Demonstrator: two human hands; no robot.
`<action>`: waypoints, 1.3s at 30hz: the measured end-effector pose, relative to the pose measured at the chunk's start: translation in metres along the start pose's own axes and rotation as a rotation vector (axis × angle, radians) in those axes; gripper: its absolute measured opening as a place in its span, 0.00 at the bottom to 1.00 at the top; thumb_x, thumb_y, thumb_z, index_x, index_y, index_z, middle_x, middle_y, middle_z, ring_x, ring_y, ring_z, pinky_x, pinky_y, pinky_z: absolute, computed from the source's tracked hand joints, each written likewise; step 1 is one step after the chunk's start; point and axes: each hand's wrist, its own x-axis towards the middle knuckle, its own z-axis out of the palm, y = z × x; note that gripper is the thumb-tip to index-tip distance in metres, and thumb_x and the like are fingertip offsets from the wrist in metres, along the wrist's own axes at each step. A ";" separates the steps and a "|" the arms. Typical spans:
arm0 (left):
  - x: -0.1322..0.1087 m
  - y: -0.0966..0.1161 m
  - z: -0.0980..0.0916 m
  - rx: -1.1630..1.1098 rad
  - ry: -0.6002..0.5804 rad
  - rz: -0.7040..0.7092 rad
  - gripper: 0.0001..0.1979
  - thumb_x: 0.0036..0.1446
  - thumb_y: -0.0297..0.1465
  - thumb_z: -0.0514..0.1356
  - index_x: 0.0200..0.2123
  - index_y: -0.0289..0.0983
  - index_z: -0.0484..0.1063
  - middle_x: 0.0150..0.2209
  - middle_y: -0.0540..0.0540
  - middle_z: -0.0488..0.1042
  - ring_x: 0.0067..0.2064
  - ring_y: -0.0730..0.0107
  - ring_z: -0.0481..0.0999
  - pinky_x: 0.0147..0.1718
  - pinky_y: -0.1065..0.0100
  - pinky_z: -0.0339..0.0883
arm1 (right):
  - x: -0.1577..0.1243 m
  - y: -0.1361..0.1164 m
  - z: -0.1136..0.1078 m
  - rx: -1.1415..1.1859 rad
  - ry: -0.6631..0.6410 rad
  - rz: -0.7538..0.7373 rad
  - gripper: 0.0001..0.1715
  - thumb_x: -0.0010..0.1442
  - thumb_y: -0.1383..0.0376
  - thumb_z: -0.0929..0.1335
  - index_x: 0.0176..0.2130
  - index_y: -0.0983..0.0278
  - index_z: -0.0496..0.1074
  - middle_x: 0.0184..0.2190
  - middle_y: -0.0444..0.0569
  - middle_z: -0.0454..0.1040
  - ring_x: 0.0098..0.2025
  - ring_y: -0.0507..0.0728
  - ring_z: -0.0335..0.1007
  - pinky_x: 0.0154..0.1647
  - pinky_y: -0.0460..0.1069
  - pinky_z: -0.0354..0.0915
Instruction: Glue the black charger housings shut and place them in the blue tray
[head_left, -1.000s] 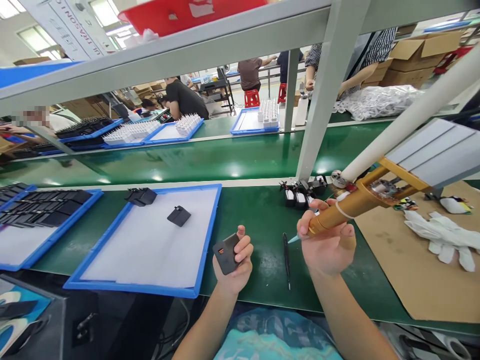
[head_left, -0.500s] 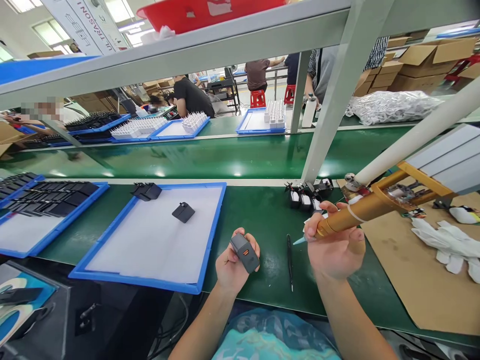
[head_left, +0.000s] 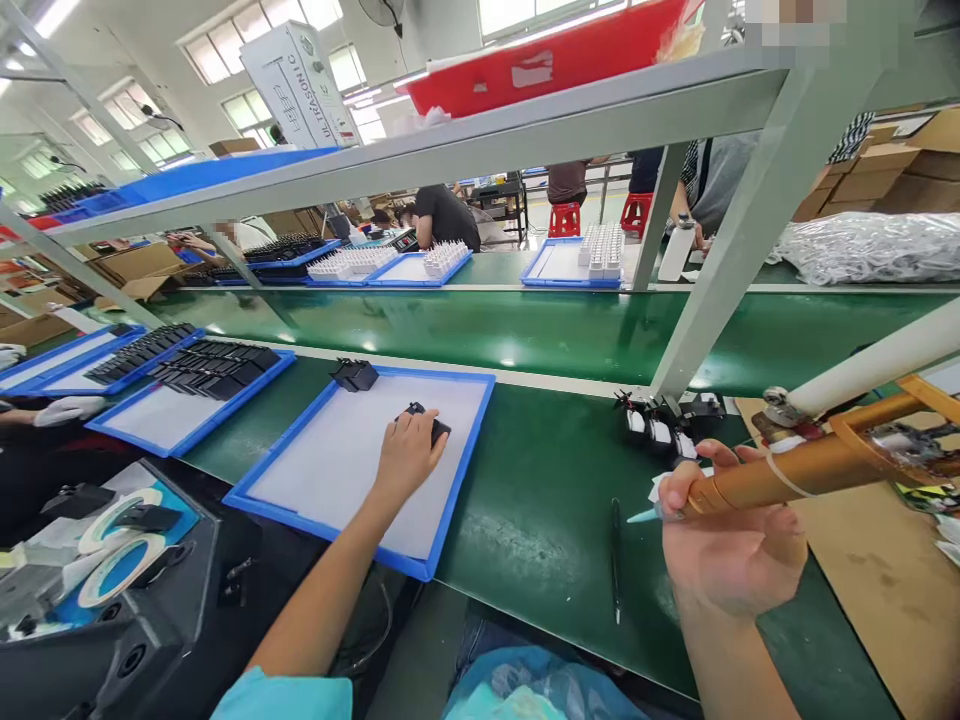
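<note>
The green bench [head_left: 547, 480] (scuffed in front) carries a blue-rimmed tray [head_left: 457, 480], a black pen-like tool [head_left: 616, 565] and brown cardboard [head_left: 862, 560].

The head camera looks forward and down over the green workbench [head_left: 540, 450].

Turquoise sleeve [head_left: 289, 697] and sheer blue cloth [head_left: 570, 678] at the lap; left hand [head_left: 406, 450] and right hand [head_left: 727, 560] bare.

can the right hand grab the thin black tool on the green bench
Probably not while the right hand holds the gold tool, though the thin black tool lies close by with nothing on top.
</note>
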 end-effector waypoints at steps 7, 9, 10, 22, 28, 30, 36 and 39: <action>0.021 -0.033 0.017 0.048 0.008 0.047 0.11 0.54 0.32 0.60 0.42 0.39 0.72 0.54 0.33 0.67 0.59 0.41 0.61 0.56 0.45 0.53 | 0.002 0.003 -0.004 -0.013 -0.015 -0.003 0.25 0.49 0.47 0.70 0.43 0.58 0.73 0.41 0.44 0.69 0.21 0.51 0.65 0.20 0.49 0.59; 0.021 -0.038 0.020 -0.142 0.020 -0.054 0.13 0.52 0.33 0.63 0.43 0.40 0.72 0.61 0.35 0.59 0.63 0.39 0.54 0.59 0.43 0.47 | 0.002 0.003 -0.005 -0.017 -0.010 -0.011 0.25 0.49 0.47 0.70 0.43 0.58 0.73 0.41 0.45 0.70 0.21 0.50 0.66 0.20 0.49 0.58; 0.021 -0.041 0.023 -0.279 0.012 -0.121 0.15 0.51 0.34 0.64 0.43 0.41 0.72 0.62 0.36 0.58 0.63 0.39 0.54 0.60 0.43 0.47 | 0.002 0.003 -0.005 -0.018 -0.008 -0.013 0.25 0.49 0.47 0.69 0.43 0.58 0.73 0.41 0.44 0.70 0.21 0.50 0.66 0.20 0.49 0.58; 0.023 -0.042 0.018 -1.178 0.011 -0.417 0.23 0.56 0.51 0.53 0.46 0.41 0.65 0.49 0.39 0.73 0.50 0.52 0.74 0.45 0.51 0.69 | 0.003 0.002 -0.004 -0.021 -0.017 -0.028 0.25 0.48 0.48 0.70 0.43 0.58 0.73 0.40 0.45 0.72 0.20 0.50 0.65 0.19 0.49 0.58; 0.019 -0.035 0.001 -2.074 -0.052 -0.578 0.14 0.56 0.42 0.58 0.40 0.39 0.69 0.48 0.38 0.75 0.46 0.55 0.77 0.37 0.59 0.72 | 0.005 0.001 -0.004 -0.041 0.027 -0.017 0.25 0.44 0.47 0.71 0.40 0.57 0.74 0.38 0.45 0.73 0.19 0.51 0.64 0.19 0.50 0.58; 0.017 -0.035 -0.001 -2.152 -0.064 -0.585 0.13 0.56 0.40 0.59 0.40 0.39 0.70 0.49 0.38 0.75 0.45 0.57 0.77 0.37 0.60 0.72 | 0.005 0.001 -0.003 -0.056 0.057 -0.028 0.24 0.44 0.48 0.70 0.39 0.57 0.74 0.38 0.45 0.74 0.19 0.51 0.63 0.19 0.50 0.57; 0.016 -0.039 0.013 -1.525 -0.013 -0.525 0.21 0.57 0.50 0.53 0.43 0.40 0.66 0.48 0.39 0.74 0.48 0.54 0.76 0.41 0.55 0.71 | 0.009 0.001 -0.003 -0.077 0.123 -0.032 0.24 0.43 0.47 0.69 0.37 0.58 0.75 0.36 0.45 0.75 0.17 0.53 0.63 0.18 0.52 0.56; 0.028 -0.050 0.025 -1.185 0.031 -0.555 0.20 0.54 0.49 0.57 0.43 0.41 0.64 0.40 0.43 0.74 0.43 0.55 0.76 0.40 0.54 0.70 | 0.014 0.003 -0.006 -0.088 0.128 -0.061 0.23 0.42 0.47 0.69 0.35 0.57 0.75 0.32 0.44 0.77 0.16 0.54 0.62 0.16 0.52 0.55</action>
